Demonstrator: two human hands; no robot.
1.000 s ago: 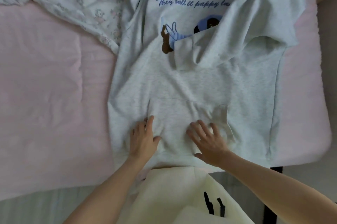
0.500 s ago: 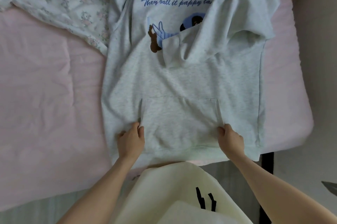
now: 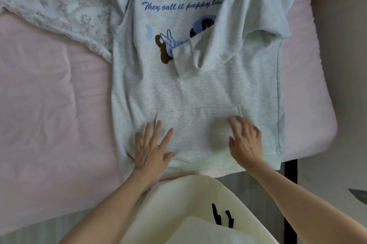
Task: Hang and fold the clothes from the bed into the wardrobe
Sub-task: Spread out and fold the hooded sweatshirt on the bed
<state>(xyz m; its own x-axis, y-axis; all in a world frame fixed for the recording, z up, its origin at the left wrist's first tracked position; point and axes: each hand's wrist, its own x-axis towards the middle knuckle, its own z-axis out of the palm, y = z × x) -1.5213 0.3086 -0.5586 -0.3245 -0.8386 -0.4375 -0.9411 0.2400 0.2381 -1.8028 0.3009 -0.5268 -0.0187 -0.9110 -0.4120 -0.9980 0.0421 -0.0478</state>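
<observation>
One grey hoodie (image 3: 198, 89) lies flat, front up, on the pink bed (image 3: 49, 114); one sleeve folded across its chest. Two hands on its pocket: left hand (image 3: 153, 148) flat, fingers spread; right hand (image 3: 245, 140) blurred, fingers loosely straight. One floral sheet (image 3: 55, 1) alongside.

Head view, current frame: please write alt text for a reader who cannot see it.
A person's left hand and right hand lie open on the front pocket of a grey hoodie spread flat on a pink bed. One sleeve is folded across the printed chest. A floral cloth lies at the upper left.
</observation>
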